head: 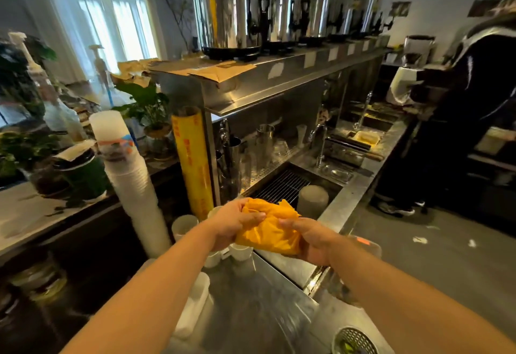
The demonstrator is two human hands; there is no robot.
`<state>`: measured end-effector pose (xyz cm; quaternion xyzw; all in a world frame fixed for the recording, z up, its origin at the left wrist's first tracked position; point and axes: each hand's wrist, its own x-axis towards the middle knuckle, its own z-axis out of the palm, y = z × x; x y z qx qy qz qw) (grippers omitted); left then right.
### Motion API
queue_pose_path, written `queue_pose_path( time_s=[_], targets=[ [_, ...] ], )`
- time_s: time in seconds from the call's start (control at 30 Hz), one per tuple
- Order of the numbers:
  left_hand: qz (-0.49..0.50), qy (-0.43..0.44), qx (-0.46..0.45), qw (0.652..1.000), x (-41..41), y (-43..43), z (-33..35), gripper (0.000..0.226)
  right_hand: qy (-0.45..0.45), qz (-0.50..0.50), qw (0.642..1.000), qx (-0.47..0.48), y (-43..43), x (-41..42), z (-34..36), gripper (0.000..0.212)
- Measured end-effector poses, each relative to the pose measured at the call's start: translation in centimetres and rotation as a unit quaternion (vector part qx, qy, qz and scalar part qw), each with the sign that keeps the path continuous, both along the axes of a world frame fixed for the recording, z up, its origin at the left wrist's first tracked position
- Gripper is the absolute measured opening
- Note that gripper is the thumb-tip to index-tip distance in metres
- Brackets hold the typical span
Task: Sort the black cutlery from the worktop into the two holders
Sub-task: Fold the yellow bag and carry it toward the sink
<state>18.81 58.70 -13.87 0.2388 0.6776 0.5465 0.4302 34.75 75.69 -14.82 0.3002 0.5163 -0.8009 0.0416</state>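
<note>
Head view: left hand (237,221) and right hand (312,237), arms outstretched, both clutch orange cloth (269,228) above steel worktop (251,306), near sink (290,183) edge.

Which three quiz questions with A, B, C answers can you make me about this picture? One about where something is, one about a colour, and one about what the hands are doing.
1. Where is the stack of white cups?
A. Left of the yellow roll
B. In the sink
C. On the top shelf

2. What colour is the cloth?
A. Blue
B. Orange-yellow
C. White

3. What are the left hand and right hand doing?
A. Resting flat on the worktop
B. Lifting a cup
C. Gripping the cloth together

Answers:
1 A, the stack of white cups stands just left of the yellow roll.
2 B, the cloth is bright orange-yellow.
3 C, fingers of both hands curl round the cloth.
</note>
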Motion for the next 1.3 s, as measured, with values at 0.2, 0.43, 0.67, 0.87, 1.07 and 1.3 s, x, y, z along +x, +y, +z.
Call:
queue_pose_path(
  time_s=[0.2,0.43,0.67,0.87,1.07,1.3],
  targets=[
    [0.019,0.089,-0.038,0.995,2.4,6.3,-3.9,0.049,0.004,-0.085,0.996,0.039,4.6,2.8,-4.2,0.045],
    [-0.035,0.181,-0.050,0.982,5.7,16.0,-6.9,0.023,0.014,-0.150,0.988,0.016,12.4,6.3,-8.4,0.036],
    [-0.130,0.117,-0.085,0.981,9.3,26.5,-13.0,0.018,-0.079,-0.151,0.983,0.067,23.2,12.5,-14.1,0.032],
    [-0.176,0.100,-0.172,0.964,12.5,33.1,-20.4,0.011,-0.135,-0.194,0.965,0.115,28.3,17.2,-20.0,0.019],
    [-0.201,0.139,-0.230,0.942,16.4,38.5,-30.1,0.012,-0.177,-0.252,0.947,0.094,31.5,20.5,-29.5,0.011],
    [-0.131,0.091,-0.340,0.927,20.5,39.7,-44.4,0.008,-0.225,-0.325,0.919,0.009,32.4,23.5,-44.3,0.065]
  ],
)
